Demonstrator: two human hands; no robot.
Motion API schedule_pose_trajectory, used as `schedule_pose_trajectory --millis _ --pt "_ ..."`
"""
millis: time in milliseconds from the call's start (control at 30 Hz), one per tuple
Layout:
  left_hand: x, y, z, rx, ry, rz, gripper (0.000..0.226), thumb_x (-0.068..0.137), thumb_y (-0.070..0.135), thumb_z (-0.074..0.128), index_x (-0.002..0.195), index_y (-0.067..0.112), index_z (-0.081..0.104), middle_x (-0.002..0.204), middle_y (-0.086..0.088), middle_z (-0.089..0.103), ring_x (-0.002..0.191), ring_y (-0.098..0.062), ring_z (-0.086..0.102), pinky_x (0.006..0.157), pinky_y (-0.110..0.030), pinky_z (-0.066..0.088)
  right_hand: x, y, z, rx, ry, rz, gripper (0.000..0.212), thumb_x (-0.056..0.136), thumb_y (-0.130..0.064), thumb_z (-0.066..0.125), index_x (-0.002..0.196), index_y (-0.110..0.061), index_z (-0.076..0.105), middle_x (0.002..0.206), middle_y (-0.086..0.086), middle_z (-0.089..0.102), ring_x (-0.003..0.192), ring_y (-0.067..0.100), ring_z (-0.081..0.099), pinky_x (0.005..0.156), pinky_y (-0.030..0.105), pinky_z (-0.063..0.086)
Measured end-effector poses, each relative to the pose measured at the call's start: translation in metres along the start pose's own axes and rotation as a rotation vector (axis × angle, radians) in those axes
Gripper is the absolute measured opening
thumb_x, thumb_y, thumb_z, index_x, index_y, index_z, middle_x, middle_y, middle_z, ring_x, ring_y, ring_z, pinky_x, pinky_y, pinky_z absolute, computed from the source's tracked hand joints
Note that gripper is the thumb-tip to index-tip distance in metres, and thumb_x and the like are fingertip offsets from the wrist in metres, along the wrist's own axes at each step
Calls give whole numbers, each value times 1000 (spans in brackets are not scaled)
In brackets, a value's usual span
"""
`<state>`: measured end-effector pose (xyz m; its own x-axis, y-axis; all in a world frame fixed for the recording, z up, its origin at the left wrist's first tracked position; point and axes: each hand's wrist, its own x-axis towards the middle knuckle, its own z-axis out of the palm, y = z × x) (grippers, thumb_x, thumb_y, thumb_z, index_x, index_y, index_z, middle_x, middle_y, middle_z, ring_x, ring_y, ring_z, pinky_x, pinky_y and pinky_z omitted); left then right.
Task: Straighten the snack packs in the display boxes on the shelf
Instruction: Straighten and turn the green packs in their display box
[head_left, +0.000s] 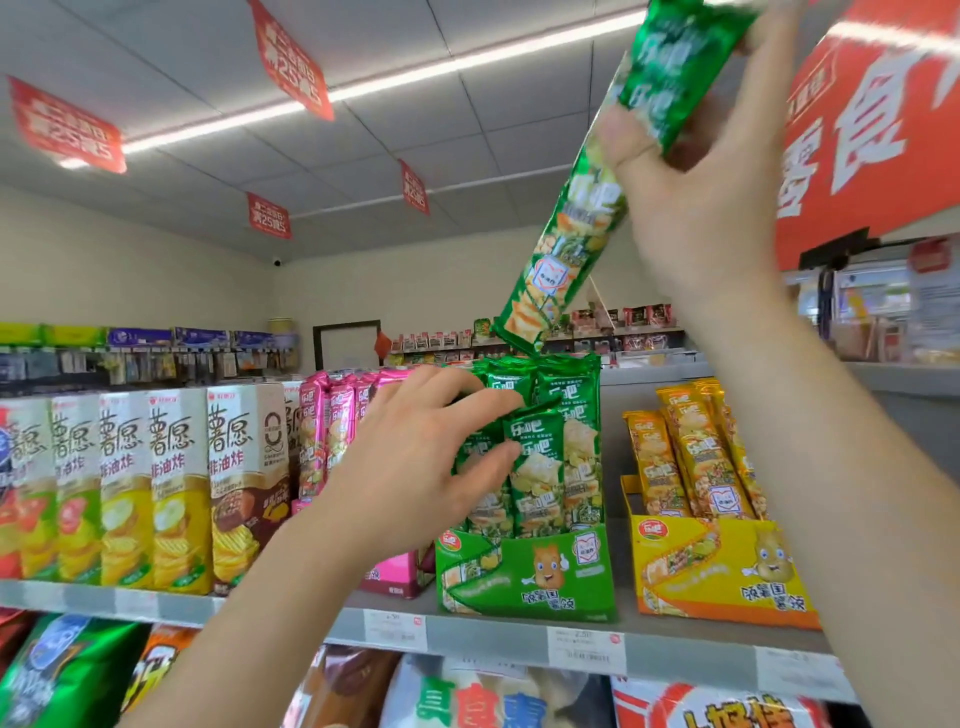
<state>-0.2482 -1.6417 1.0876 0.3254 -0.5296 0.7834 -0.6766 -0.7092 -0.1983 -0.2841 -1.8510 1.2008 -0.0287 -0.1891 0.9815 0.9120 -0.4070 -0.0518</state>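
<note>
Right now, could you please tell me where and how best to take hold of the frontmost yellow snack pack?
Pinch the yellow snack pack at its top end, coming from above and in front. Its lower part sits behind the front wall of the yellow display box, while the top stands free, leaning left.

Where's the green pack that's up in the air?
Upper right of the view: the green pack, gripped by the right hand, hangs tilted above the green box.
</note>
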Motion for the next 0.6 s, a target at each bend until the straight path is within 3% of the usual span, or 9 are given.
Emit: schedule_pose_trajectory --millis 100,233,333,400,500,600 --pt "12 -2 3 -4 -21 -15 43 93 47 50 130 26 59 117 4 60 112 -19 48 94 -47 42 -19 0 11 -126 -43 67 51 87 -17 67 127 -4 39 98 -9 60 93 17 65 84 46 53" --pt "32 -7 9 1 -22 8 44 94 43 55 130 19 60 131 3 59 126 -18 44 107 -42 37 -17 18 6 -219 -74 82 45 87 -21 67 122 -12 41 95 -8 62 87 14 64 79 40 53" --pt "55 -11 7 1 -153 11 62 85 49 49 139 19 52 147 2 49 139 -15 36 117 -31 23 -15 25 4 -242 -93 99 41 87 -25 66 119 -15 41 92 -11 61 85 11 63 76 35 53" --pt "69 -14 5 17 -291 11 68 81 51 46 142 20 49 153 1 41 143 -13 30 115 -25 17 -7 32 4 -226 -137 131 36 88 -25 65 114 -19 42 88 -12 60 82 11 63 73 32 51" --pt "81 -17 3 58 -459 -34 70 80 59 38 135 19 56 148 -1 48 135 -17 42 113 -30 31 4 40 9 -187 -174 207 30 88 -23 66 106 -21 42 87 -6 64 77 14 60 71 32 48" --pt "79 -23 8 112 -497 -45 63 89 62 35 133 21 55 138 -2 52 126 -20 48 105 -38 40 15 45 15 -129 -85 193 25 87 -20 66 103 -18 46 88 2 66 75 13 61 66 25 47"
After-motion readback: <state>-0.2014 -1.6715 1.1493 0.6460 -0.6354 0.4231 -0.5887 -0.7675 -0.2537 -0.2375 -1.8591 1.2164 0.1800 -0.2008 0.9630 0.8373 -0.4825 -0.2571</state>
